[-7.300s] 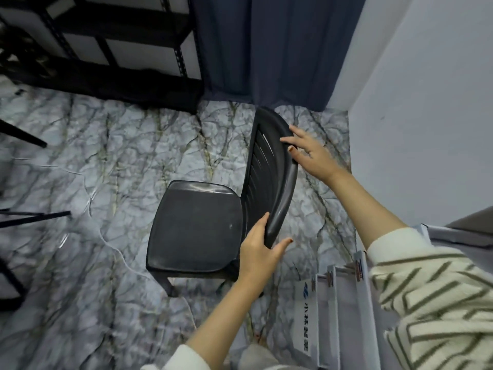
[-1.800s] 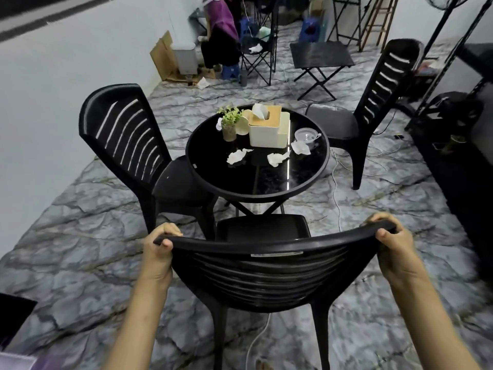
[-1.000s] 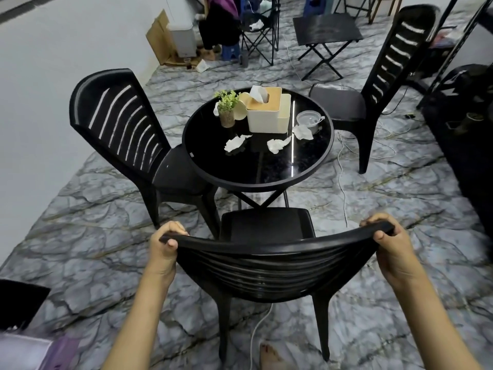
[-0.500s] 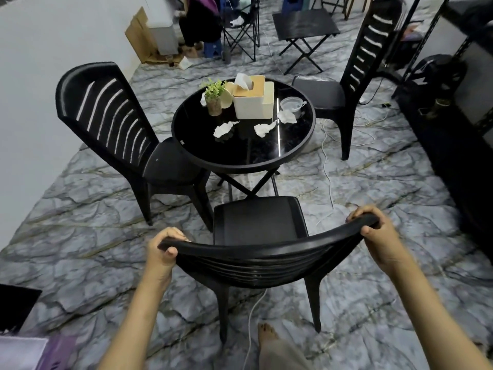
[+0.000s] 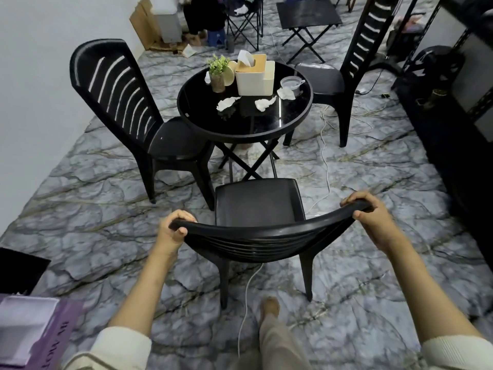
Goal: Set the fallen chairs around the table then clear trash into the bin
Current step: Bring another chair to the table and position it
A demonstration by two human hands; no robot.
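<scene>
I stand behind a black plastic chair (image 5: 257, 201) that is upright and faces the round black glass table (image 5: 250, 124). My left hand (image 5: 173, 231) grips the left end of its backrest top, and my right hand (image 5: 373, 217) grips the right end. Two more black chairs stand upright, one at the table's left (image 5: 125, 102) and one at its right (image 5: 344, 70). On the tabletop lie three crumpled white tissues: (image 5: 226, 103), (image 5: 264, 104), (image 5: 286, 93).
The table also carries a tissue box (image 5: 253, 73), a small potted plant (image 5: 218, 73) and a clear plastic cup (image 5: 290, 84). White cables (image 5: 324, 145) trail over the marble floor. A black shelf unit (image 5: 458, 102) lines the right side. My foot (image 5: 269, 308) is behind the chair.
The chair has shifted forward toward the table with both hands still on its backrest. Earlier, I was lifting this chair near a curtain in another corner.
</scene>
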